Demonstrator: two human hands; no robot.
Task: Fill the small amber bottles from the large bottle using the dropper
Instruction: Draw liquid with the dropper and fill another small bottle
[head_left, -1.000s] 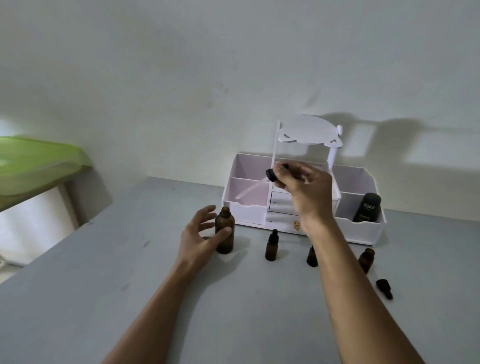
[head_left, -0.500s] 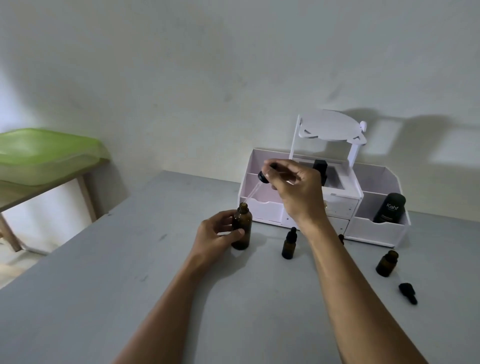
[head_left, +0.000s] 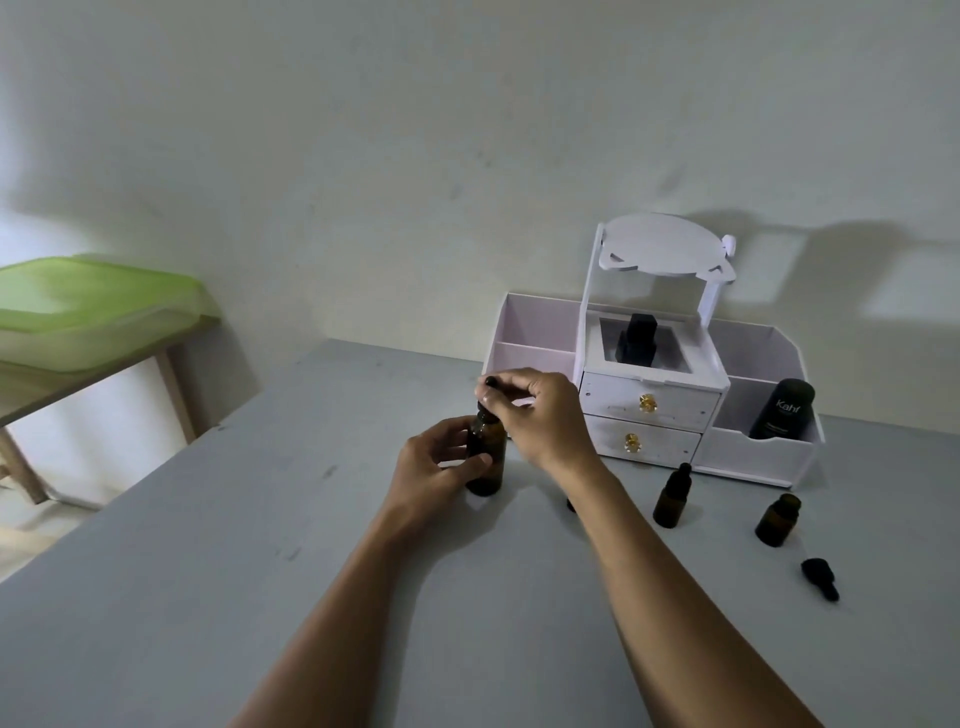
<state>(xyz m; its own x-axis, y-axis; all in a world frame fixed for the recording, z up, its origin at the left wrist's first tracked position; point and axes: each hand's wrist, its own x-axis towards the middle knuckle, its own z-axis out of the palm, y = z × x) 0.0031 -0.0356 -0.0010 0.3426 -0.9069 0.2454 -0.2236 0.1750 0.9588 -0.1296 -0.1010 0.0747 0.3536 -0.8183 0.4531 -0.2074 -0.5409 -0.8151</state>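
The large amber bottle (head_left: 488, 457) stands upright on the grey table (head_left: 208, 571). My left hand (head_left: 436, 467) wraps around its left side. My right hand (head_left: 540, 415) pinches the black bulb of the dropper (head_left: 489, 384) right above the bottle's neck; the glass tube goes down into the neck. One small amber bottle (head_left: 672, 496) with a black dropper cap stands to the right. Another small amber bottle (head_left: 777, 519) stands open further right. A third small one (head_left: 571, 504) is mostly hidden behind my right forearm.
A loose black dropper cap (head_left: 821, 577) lies on the table at the right. A white organiser (head_left: 649, 405) with two drawers stands against the wall, holding a black "Kahf" bottle (head_left: 782, 415) and a black item (head_left: 636, 340). A green-lidded tub (head_left: 88, 312) sits on a wooden side table at left.
My right hand has come down with the dropper from above the organiser to the large bottle, and the tube has gone into its neck. My left hand closed around the bottle. The view shifted left.
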